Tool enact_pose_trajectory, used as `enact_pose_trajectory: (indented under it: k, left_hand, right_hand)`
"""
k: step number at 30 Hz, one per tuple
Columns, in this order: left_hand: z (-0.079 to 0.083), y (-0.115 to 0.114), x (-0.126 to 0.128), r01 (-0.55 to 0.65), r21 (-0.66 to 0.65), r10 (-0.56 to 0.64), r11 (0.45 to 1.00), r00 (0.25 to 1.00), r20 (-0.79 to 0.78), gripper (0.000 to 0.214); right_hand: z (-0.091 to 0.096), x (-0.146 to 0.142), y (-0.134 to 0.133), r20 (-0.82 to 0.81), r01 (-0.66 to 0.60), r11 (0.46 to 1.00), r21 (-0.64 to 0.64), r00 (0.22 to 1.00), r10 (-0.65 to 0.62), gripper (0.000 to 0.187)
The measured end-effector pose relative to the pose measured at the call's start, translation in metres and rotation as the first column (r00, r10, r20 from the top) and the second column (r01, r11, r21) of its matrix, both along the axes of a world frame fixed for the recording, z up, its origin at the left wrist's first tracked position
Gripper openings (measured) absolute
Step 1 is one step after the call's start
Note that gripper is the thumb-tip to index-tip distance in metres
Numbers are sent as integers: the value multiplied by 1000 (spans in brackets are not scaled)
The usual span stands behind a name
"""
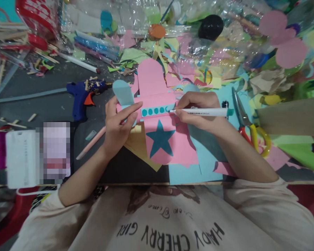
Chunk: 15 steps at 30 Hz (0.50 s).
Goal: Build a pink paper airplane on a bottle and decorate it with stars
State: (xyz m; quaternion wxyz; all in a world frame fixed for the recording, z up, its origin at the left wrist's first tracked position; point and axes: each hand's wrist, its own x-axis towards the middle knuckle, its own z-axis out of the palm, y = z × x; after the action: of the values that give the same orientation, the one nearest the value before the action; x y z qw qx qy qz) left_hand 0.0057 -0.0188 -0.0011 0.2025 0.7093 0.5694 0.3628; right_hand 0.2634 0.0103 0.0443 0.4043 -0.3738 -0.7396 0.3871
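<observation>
A pink paper craft lies in front of me, with a teal star on its lower part and a light blue strip of teal dots across its middle. My left hand pinches the craft's left edge beside a light blue rounded flap, holding it down. My right hand grips a white pen lying sideways, its tip touching the right end of the dotted strip.
A blue glue gun lies to the left, and scissors with red and yellow handles lie to the right. Coloured paper scraps and clear plastic pile up behind. A white device sits at the near left. Blue paper sheets lie under the craft.
</observation>
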Motion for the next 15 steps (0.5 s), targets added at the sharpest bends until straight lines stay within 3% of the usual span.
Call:
enact_pose_trajectory:
  k: [8, 15]
  left_hand:
    - [-1, 0, 1, 5, 17, -5, 1000, 1000, 4, 26]
    - [-1, 1, 0, 2, 48, 0, 999, 999, -43, 25]
  right_hand:
    - [1, -1, 1, -3, 65, 997, -33, 998, -65, 18]
    - [-2, 1, -1, 21, 47, 998, -51, 999, -46, 15]
